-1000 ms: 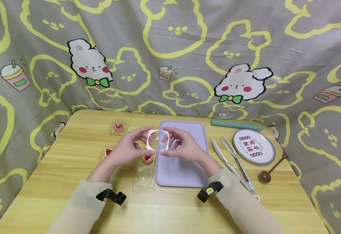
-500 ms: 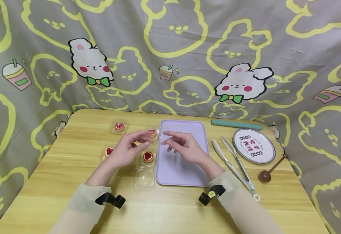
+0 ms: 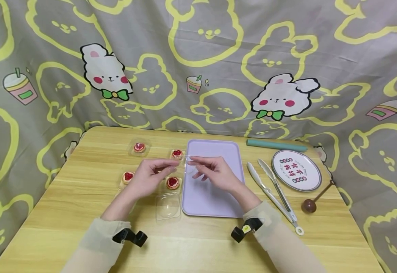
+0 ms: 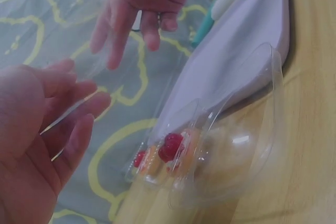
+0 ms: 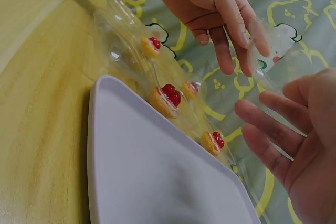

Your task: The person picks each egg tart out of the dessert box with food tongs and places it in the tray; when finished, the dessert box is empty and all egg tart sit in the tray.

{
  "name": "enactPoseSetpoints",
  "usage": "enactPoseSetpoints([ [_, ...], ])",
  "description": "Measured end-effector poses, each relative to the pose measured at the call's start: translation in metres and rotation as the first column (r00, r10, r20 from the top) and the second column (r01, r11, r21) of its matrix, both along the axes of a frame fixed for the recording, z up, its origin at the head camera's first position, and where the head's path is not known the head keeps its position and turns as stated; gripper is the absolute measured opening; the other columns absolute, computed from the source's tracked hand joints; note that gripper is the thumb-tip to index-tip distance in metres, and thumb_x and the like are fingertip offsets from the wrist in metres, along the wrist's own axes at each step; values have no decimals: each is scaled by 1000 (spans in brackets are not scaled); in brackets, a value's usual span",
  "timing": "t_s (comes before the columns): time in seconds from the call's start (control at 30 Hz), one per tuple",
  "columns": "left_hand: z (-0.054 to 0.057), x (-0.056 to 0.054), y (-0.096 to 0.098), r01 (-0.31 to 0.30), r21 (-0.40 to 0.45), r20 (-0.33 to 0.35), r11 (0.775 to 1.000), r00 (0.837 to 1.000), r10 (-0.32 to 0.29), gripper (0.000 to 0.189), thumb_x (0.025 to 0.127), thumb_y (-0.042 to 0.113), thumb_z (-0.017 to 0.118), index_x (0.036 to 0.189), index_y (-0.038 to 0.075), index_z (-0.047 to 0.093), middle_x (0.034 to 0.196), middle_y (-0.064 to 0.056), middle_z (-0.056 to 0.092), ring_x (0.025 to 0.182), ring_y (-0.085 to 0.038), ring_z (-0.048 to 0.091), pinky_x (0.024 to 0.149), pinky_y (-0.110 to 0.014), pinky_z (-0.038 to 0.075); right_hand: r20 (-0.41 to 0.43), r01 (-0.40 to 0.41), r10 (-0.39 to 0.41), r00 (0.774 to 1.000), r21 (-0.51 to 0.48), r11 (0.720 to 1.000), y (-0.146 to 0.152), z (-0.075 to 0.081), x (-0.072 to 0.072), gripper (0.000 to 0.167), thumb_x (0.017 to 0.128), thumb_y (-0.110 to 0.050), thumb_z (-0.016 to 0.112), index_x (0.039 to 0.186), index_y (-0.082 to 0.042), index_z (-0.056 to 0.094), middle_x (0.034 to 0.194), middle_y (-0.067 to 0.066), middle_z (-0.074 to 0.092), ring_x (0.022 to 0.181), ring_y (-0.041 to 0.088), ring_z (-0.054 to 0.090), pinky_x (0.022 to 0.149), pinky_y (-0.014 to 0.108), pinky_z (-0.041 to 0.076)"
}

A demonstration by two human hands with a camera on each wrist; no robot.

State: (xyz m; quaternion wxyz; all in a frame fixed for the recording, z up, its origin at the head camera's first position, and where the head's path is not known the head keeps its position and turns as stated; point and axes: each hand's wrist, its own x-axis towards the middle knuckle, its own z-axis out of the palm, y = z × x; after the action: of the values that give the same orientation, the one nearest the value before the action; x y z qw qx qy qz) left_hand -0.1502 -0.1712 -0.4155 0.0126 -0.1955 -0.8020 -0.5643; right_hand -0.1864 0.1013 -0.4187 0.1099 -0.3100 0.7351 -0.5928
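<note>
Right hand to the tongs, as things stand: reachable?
Likely yes: the tongs lie uncovered right of the purple tray. But the right hand probably must first release the clear plastic piece between it and the left hand.

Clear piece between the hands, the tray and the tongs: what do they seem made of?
Clear piece: probably thin plastic; the patterned cloth shows through it.
Tray: likely plastic, perhaps coated metal; smooth, evenly lilac, little shine.
Tongs: arms look like metal, probably steel, from their grey sheen; the paler tips could be plastic or silicone.

The left hand (image 3: 150, 176) and right hand (image 3: 216, 172) face each other, fingers (image 3: 164, 163) extended, slightly apart.
</note>
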Motion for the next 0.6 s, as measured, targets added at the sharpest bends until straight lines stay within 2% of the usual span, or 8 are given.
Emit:
enactPoseSetpoints([
  [0.13, 0, 2, 0, -2, -39, 25, 999, 1000, 3, 36, 96, 12, 80, 132, 11, 76, 129, -2, 74, 111, -24, 73, 81, -33, 63, 9, -51, 51, 999, 20, 998, 2, 0, 1, 58, 100, 0, 70, 155, -3, 51, 140, 16, 67, 94, 40, 76, 74, 40, 64],
  [0.3, -1, 4, 1, 22, -63, 46, 998, 999, -19, 55, 93, 26, 86, 143, 15, 68, 136, -4, 71, 117, -32, 71, 83, -34, 63, 0, -67, 67, 998, 68, 995, 2, 0, 1, 71, 99, -10, 76, 160, 0, 41, 146, 19, 61, 96, 31, 76, 78, 32, 62],
  [0.43, -1, 5, 4, 36, -69, 39, 997, 999, -33, 61, 95, 29, 83, 150, 12, 61, 137, -7, 70, 115, -33, 72, 85, -35, 63, 43, -67, 65, 997, 41, 997, 0, -1, 3, 73, 101, -10, 74, 162, 1, 36, 148, 22, 59, 99, 38, 76, 80, 41, 64],
  [0.6, -1, 4, 5, 44, -56, 63, 997, 997, -41, 67, 97, 25, 82, 153, 3, 54, 136, -9, 70, 110, -24, 75, 83, -31, 63, 71, -92, 91, 993, 6, 996, 1, -1, 4, 73, 104, -3, 67, 164, 1, 27, 150, 22, 57, 102, 39, 76, 81, 51, 63],
])
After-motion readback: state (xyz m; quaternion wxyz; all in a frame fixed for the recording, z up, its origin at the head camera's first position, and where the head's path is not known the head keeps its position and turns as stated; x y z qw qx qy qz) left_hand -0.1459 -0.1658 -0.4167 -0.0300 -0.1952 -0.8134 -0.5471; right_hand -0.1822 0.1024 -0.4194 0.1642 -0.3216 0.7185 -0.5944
